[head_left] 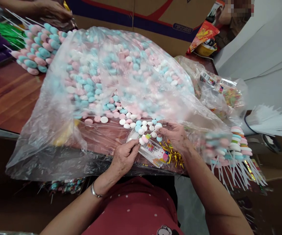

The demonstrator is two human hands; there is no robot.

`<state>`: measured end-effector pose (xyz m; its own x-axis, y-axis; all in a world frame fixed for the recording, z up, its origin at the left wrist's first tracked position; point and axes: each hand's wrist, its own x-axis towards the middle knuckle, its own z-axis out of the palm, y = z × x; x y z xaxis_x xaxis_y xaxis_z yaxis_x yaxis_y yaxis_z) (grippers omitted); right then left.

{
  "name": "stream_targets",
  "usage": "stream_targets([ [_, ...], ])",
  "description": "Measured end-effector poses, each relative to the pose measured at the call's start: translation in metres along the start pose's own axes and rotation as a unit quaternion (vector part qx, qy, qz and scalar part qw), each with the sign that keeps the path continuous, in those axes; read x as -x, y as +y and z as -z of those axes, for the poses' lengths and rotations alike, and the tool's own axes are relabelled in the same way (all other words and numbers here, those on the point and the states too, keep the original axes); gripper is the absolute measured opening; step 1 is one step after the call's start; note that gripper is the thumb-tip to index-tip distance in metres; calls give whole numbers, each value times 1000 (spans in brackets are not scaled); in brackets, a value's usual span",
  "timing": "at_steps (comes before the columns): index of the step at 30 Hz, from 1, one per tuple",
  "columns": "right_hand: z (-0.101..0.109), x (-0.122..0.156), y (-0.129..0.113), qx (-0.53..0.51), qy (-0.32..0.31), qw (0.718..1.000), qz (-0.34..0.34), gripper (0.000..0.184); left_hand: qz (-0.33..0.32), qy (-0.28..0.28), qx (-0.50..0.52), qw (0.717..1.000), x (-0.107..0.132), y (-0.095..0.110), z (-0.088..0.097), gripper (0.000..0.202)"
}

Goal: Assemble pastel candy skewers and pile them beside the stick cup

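My left hand (123, 158) is closed, its thumb and fingertips pinching small pink and white marshmallows (144, 139) with a yellow-green piece beside them. My right hand (175, 135) pinches a thin white stick (152, 132) that points toward those marshmallows; its far end is hard to make out. Loose white, blue and pink marshmallows (133, 125) lie just beyond both hands, spilling from the mouth of a big clear plastic bag (45, 130) full of them. Under the hands are flat printed clear wrappers (153, 153) and gold tinsel ties (174, 155).
Finished marshmallow skewers (237, 147) lie at the right, near a tub of white sticks (265, 119). More skewers (37, 49) are piled at the far left, beside another person's hand (57, 10). A large cardboard box (141, 19) stands behind the bag. An open box is below left.
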<state>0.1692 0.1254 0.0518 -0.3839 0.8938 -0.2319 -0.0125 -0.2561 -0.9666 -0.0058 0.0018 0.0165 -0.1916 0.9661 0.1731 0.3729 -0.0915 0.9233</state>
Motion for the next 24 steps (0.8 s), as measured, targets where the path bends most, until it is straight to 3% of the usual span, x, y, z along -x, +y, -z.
stream_targets([
  [4,-2,0,1,-18,8,1000,-8,42,1,-3,-6,1000,-1,1,0,22],
  [13,-4,1,2,13,29,998,60,36,-8,6,-17,1000,-1,2,-2,21],
  [19,-4,3,8,91,22,990,109,35,6,12,-21,1000,-2,2,-2,23],
  [22,-2,4,13,222,50,960,162,30,3,16,-30,999,-1,2,-3,24],
  [24,-1,5,15,330,78,913,224,24,1,15,-40,999,-1,3,-4,24],
])
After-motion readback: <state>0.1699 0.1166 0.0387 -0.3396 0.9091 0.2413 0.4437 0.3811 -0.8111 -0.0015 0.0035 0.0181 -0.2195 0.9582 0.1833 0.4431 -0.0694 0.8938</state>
